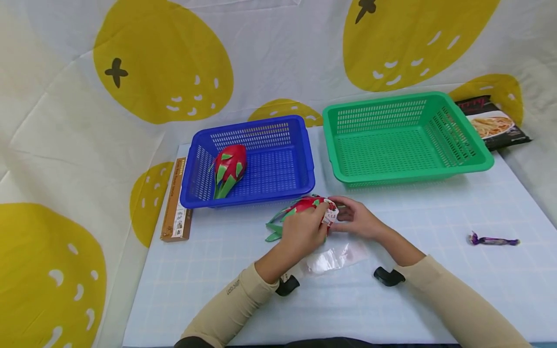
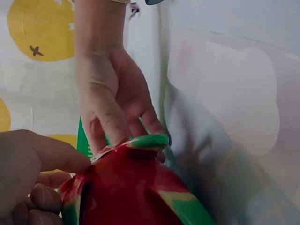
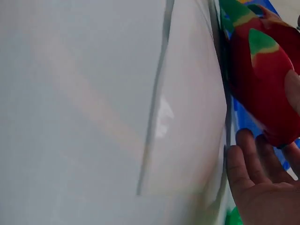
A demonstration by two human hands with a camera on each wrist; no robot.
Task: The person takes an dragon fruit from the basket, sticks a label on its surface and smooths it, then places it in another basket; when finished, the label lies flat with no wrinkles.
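A red dragon fruit (image 1: 303,205) with green scales and a white printed label (image 1: 330,212) at its right end is between the hands. My left hand (image 1: 303,231) grips it from above near the labelled end, covering its middle. My right hand (image 1: 360,220) is around that end, its fingers (image 3: 253,161) lightly bent and spread at the tip of the fruit. In the left wrist view, the right thumb reaches the fruit's end. A clear plastic bag (image 1: 334,258) lies flat on the table under the hands. Another dragon fruit (image 1: 230,162) lies in the blue basket (image 1: 248,197).
The green basket (image 1: 404,175) stands right of the blue one, with a black food packet (image 1: 496,125) behind its right side. A long brown box (image 1: 174,212) lies left of the blue basket. On the right of the table is a purple wrapped stick (image 1: 493,240).
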